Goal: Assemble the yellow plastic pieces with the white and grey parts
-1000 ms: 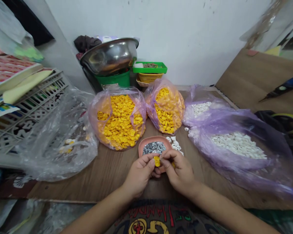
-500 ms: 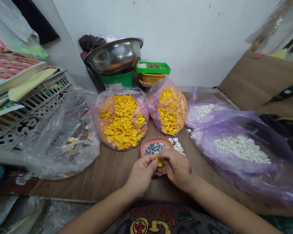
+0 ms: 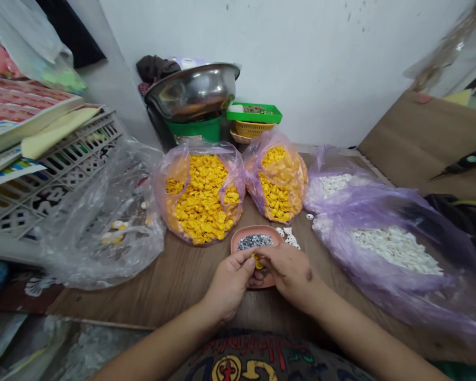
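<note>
A small yellow plastic piece is pinched between my two hands, over the near side of a pink dish. My left hand holds it from the left with thumb and fingers closed. From the right, the fingertips of my right hand press on it, partly hiding it. Many small grey and silvery bits lie in the dish. Several flat white pieces with holes rest on the table just right of the dish.
Two purple bags of yellow pieces stand behind the dish. Purple bags of white pieces spread on the right. A clear bag lies left, beside a grey crate. A steel basin and green tray are stacked at the back.
The view has shifted slightly, so the surroundings sit a little farther right. My hands stay together on the yellow piece, with the right fingers now covering more of it.
</note>
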### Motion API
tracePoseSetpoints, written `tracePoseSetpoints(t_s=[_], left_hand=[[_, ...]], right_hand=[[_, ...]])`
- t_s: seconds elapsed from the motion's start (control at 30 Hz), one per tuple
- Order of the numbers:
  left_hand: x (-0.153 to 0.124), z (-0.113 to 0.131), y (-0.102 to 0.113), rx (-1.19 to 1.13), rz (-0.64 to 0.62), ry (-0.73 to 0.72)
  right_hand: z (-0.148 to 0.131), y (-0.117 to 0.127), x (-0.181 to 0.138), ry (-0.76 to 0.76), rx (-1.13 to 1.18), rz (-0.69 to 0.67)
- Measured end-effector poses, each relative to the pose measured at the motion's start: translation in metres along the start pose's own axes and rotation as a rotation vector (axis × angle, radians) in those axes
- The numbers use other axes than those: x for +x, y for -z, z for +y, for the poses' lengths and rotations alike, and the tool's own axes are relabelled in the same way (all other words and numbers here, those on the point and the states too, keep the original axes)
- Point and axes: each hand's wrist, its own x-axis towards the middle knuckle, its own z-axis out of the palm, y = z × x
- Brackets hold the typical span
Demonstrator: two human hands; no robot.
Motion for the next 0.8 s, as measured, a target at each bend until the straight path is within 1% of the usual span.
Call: tracePoseSetpoints(t_s=[0.03,0.07,0.13,0.17,0.2,0.23,0.27,0.33,0.4,0.5,0.57,0.63,0.7,0.8], left_hand=[[0.0,0.001,0.0,-0.029,0.011,0.004],[0.0,0.001,0.0,-0.054,0.028,0.008],[0.0,0.002,-0.001,-0.084,0.064,0.013],[0.0,0.003,-0.001,-0.092,0.077,0.013],[0.0,0.003,-0.002,-0.098,0.086,0.011],[0.0,0.003,-0.002,-0.105,0.089,0.008],[0.0,0.004,-0.002,-0.114,0.09,0.003],[0.0,0.004,-0.003,-0.132,0.08,-0.01],[-0.001,0.003,-0.004,-0.13,0.05,-0.019],[-0.001,0.002,-0.004,-0.115,0.016,-0.016],[-0.001,0.0,-0.003,-0.119,0.023,-0.007],[-0.002,0.0,-0.003,-0.132,0.031,0.005],[-0.002,0.0,-0.003,-0.148,0.021,0.02],[-0.003,0.0,-0.004,-0.182,0.003,0.034]], right_hand=[[0.001,0.0,0.0,-0.125,0.103,0.037],[0.002,0.0,0.001,-0.282,0.239,0.103],[0.005,-0.001,0.001,-0.63,0.586,0.231],[0.006,-0.001,0.002,-0.778,0.769,0.259],[0.007,-0.001,0.002,-0.891,0.93,0.256],[0.007,-0.001,0.002,-0.966,1.051,0.233],[0.007,-0.001,0.002,-1.007,1.121,0.207],[0.006,-0.002,0.002,-1.008,1.137,0.185],[0.004,-0.003,-0.001,-0.95,1.068,0.173],[0.004,-0.007,-0.007,-0.835,0.823,0.141],[0.004,-0.008,-0.01,-0.745,0.613,0.128],[0.005,-0.009,-0.013,-0.651,0.481,0.119],[0.004,-0.009,-0.014,-0.554,0.408,0.149],[0.005,-0.007,-0.014,-0.434,0.291,0.262]])
